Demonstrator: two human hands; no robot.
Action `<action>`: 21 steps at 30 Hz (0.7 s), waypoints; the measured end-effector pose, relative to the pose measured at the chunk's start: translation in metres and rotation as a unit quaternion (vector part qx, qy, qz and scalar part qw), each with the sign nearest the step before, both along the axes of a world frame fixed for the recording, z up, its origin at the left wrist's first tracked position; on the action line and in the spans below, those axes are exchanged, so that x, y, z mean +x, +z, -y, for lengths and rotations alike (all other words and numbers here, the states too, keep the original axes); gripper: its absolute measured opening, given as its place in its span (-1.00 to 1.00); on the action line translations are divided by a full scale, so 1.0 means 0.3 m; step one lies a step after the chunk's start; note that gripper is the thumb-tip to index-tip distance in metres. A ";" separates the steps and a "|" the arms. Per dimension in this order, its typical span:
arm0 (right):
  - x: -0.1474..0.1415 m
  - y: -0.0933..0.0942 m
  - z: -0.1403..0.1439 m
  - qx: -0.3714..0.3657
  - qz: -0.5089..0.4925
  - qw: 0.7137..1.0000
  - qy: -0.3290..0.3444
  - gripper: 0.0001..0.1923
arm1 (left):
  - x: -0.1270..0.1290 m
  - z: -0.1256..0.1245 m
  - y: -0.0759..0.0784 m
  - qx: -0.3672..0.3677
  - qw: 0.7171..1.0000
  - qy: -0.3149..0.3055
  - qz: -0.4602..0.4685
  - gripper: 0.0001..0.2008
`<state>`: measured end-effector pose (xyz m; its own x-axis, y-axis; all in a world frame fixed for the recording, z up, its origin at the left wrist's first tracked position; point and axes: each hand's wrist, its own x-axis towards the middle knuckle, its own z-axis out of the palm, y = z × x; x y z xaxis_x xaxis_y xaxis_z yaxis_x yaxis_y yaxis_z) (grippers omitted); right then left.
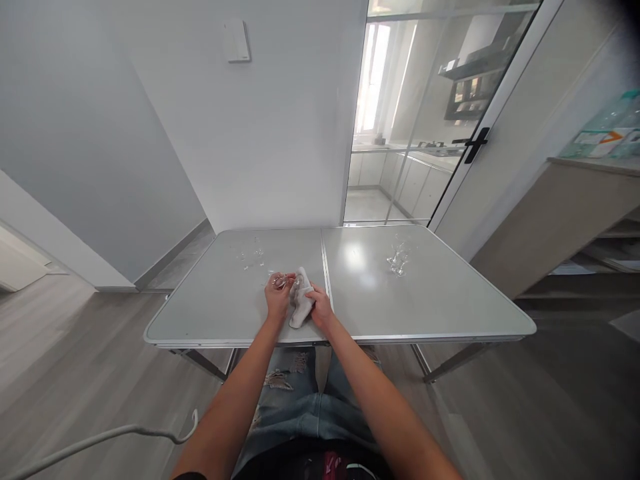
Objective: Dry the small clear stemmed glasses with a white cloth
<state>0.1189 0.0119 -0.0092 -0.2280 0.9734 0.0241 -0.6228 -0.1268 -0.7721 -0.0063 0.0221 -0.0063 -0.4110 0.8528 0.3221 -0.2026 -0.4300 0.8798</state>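
Close to the table's front edge, near its centre seam, my left hand (278, 299) is closed around a small clear glass (279, 281). To its right, my right hand (319, 305) grips a white cloth (301, 308) with greyish patches. The cloth reaches across to the glass and hangs down between my hands. Whether the cloth is inside the glass or only against it, I cannot tell. Several clear glasses (399, 257) stand grouped on the right half of the table. A few more glasses (257, 252) are on the left half, faint against the surface.
The pale folding table (430, 307) has a metal edge and a centre seam. Behind it rise a white wall (270, 147) and a glass door with a black handle (473, 143). A shelf unit (565, 200) with plastic bottles (607, 133) stands right. A white cable (125, 430) crosses lower left.
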 end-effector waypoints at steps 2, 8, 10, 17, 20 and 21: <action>0.004 0.000 0.002 -0.001 0.015 1.000 -0.015 -0.74 | -0.001 0.000 0.005 0.001 1.000 0.013 0.003 -0.59; 0.013 0.016 0.008 0.047 0.024 0.998 -0.044 -0.59 | 0.000 -0.004 0.001 -0.006 1.000 0.018 0.002 -0.61; 0.010 0.016 0.008 0.054 0.018 0.998 -0.041 -0.53 | 0.003 -0.003 -0.002 -0.013 1.000 0.001 -0.009 -0.61; 0.008 0.008 0.006 0.050 0.096 0.993 -0.042 -0.46 | 0.008 0.000 -0.001 -0.011 0.999 -0.007 -0.031 -0.59; 0.015 0.009 0.004 0.042 0.127 0.988 -0.081 -0.41 | 0.002 -0.005 -0.002 -0.012 1.000 0.006 -0.024 -0.58; 0.018 0.009 0.003 0.034 0.129 0.986 -0.099 -0.39 | 0.000 -0.007 -0.001 -0.011 1.000 0.013 -0.016 -0.58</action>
<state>0.1243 0.0109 -0.0066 -0.0415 0.9975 0.0565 -0.4115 0.0345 -0.9108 -0.0064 0.0242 -0.0067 -0.4236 0.8486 0.3169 -0.1629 -0.4155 0.8949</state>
